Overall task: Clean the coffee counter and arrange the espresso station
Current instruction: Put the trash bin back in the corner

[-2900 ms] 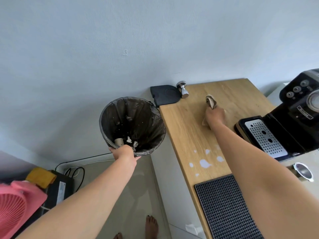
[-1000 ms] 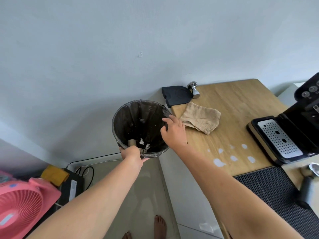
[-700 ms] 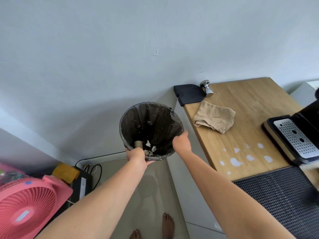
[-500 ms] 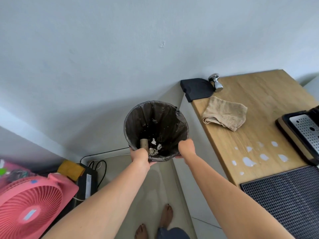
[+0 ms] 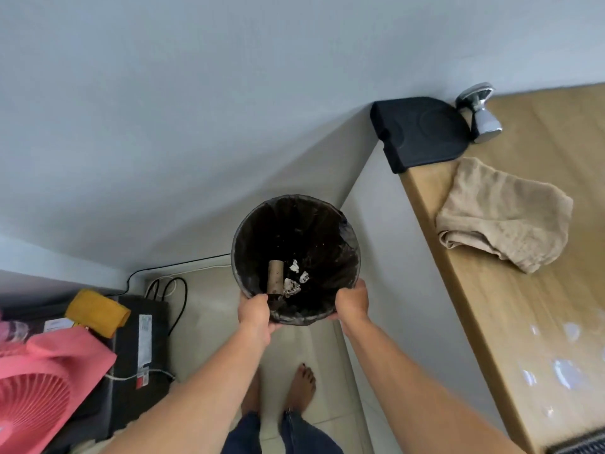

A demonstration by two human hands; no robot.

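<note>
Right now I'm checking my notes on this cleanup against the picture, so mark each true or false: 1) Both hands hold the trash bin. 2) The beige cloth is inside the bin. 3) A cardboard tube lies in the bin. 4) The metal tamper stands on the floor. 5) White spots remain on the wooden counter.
1) True: the left hand and right hand grip the trash bin at its near rim.
2) False: the beige cloth lies on the wooden counter.
3) True: a cardboard tube lies among paper scraps.
4) False: the metal tamper is on the counter beside the black mat.
5) True: white spots show.
</note>
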